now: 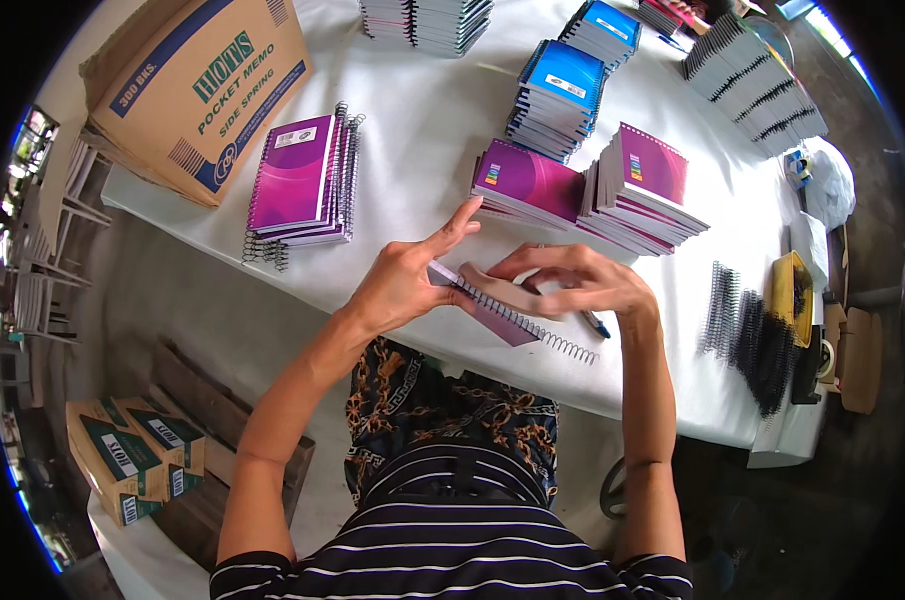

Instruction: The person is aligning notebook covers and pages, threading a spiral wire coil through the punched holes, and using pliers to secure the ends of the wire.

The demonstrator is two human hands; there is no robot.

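Note:
Close to the table's front edge, my left hand (410,278) grips a small purple notebook (506,326), thumb raised and fingers round its upper end. A wire coil (571,346) runs along the notebook's edge and sticks out beyond its lower right end. My right hand (580,280) is bent over the coiled edge, its fingers curved and partly smeared by motion; whether they pinch anything is unclear. A pen (596,323) lies just below the right hand. Part of the notebook is hidden behind my hands.
Bound purple notebooks (293,180) are stacked at left beside a large cardboard box (198,95). Ahead stand purple pads (648,185) and blue notebooks (563,85). Loose black coils (763,350) lie at right near a yellow tray (793,298). Smaller cartons (138,450) sit lower left.

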